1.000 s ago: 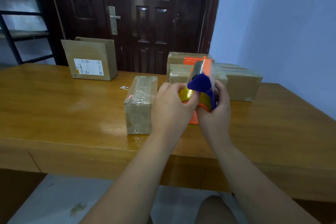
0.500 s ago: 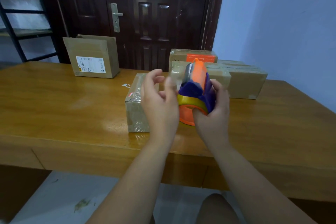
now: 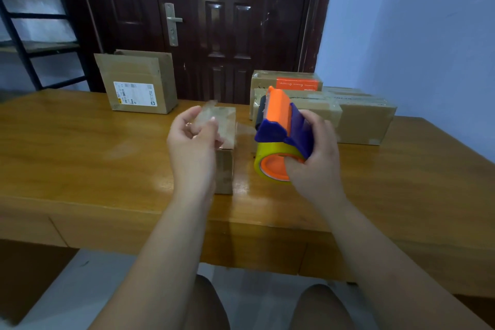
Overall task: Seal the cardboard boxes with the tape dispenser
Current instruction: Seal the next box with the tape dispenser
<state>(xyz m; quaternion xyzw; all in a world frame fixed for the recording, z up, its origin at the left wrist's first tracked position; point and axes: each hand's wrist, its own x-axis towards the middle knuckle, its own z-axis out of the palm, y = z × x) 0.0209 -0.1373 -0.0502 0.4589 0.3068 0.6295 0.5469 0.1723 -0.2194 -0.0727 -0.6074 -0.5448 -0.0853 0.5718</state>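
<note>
Dark wood of a door [image 3: 227, 35] stood behind the long table [image 3: 80, 155]. Mid-table lay a small cardboard box [image 3: 225, 169]. Above it the left hand [image 3: 192, 147] pinched the end of a clear tape strip [image 3: 214, 120] running to the tape dispenser [image 3: 281, 131], which the right hand [image 3: 316, 161] gripped at the box's three o'clock. The hands were apart. A labelled box [image 3: 139, 83] sat at eleven o'clock and stacked boxes [image 3: 361, 120] at two.

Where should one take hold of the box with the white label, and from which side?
Probably from above, across its thin top edge: the box with the white label stands upright, broad face forward, so only its depth fits one hand.
</note>
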